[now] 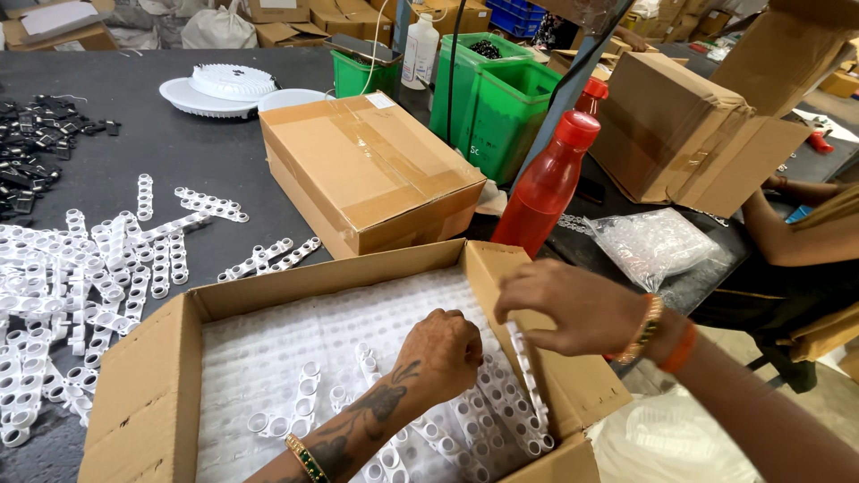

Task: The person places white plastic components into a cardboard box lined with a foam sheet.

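An open cardboard box [152, 385] lies in front of me, lined with white sheet and holding several white plastic ring strips [501, 402]. My left hand [443, 353] is a closed fist inside the box, pressing down among the strips; what it grips is hidden. My right hand [564, 309] hovers over the box's right flap, fingers pinching the top of a white ring strip [528, 367] that stands against the inner wall.
A heap of white ring strips [98, 268] covers the dark table at left. A sealed cardboard box [367, 170], red bottle [548, 183], green bins [501, 103], bagged clear parts [653, 241] and another person's arm [796, 241] are behind and right.
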